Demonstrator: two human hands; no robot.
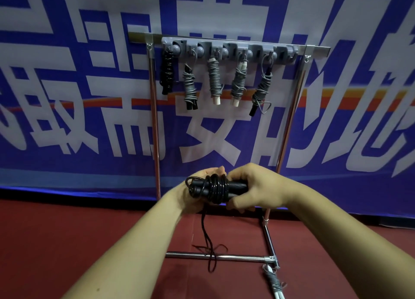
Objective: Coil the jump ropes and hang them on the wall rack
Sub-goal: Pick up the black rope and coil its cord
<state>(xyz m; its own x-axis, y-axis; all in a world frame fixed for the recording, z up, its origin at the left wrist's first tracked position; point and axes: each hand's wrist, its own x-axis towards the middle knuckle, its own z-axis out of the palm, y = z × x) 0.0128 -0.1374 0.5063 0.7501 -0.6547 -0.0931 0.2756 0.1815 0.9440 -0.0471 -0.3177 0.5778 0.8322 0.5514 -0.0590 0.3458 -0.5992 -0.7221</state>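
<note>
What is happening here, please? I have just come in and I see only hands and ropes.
A person holds a black jump rope, partly wound round its handles, in both hands. The right hand grips the handles, the left hand holds the coiled end, and a loose tail of cord hangs toward the floor. Five coiled ropes already hang on the grey wall rack. One more grey rope lies on the red floor by the stand's foot.
</note>
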